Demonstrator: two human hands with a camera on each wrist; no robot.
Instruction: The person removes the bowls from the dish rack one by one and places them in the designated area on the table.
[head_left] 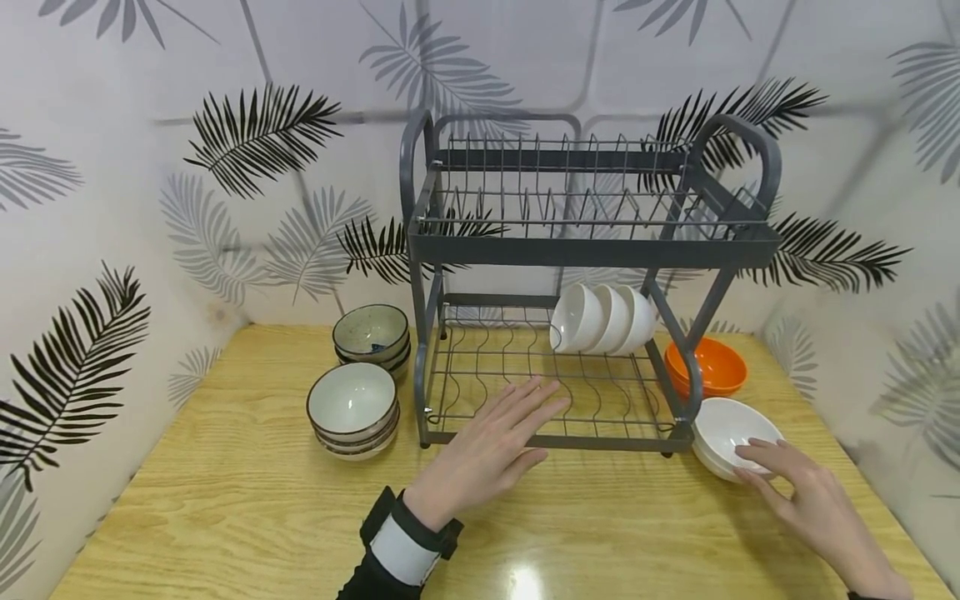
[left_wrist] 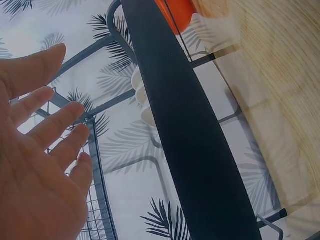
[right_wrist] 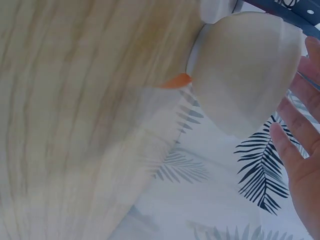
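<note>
On the right of the table, a stack of white bowls (head_left: 731, 429) stands beside the rack's front right foot. My right hand (head_left: 813, 500) is at the near rim of the top bowl, thumb and fingers apart. In the right wrist view, its fingers (right_wrist: 295, 125) reach toward the rim of the white bowl (right_wrist: 245, 70). My left hand (head_left: 487, 450) hovers in front of the dish rack (head_left: 592, 250), fingers straight and nothing in it. The left wrist view shows that palm (left_wrist: 45, 185) beside the rack's dark front bar (left_wrist: 175, 125). Three white bowls (head_left: 576, 318) stand tilted in the lower tier.
Orange bowls (head_left: 712, 367) are stacked behind the white stack, near the right wall. Left of the rack stand dark-rimmed white bowls (head_left: 352, 404) and, behind them, speckled greenish bowls (head_left: 371, 332). The upper tier holds wire dividers. Leaf-patterned walls enclose the wooden table (head_left: 247, 492).
</note>
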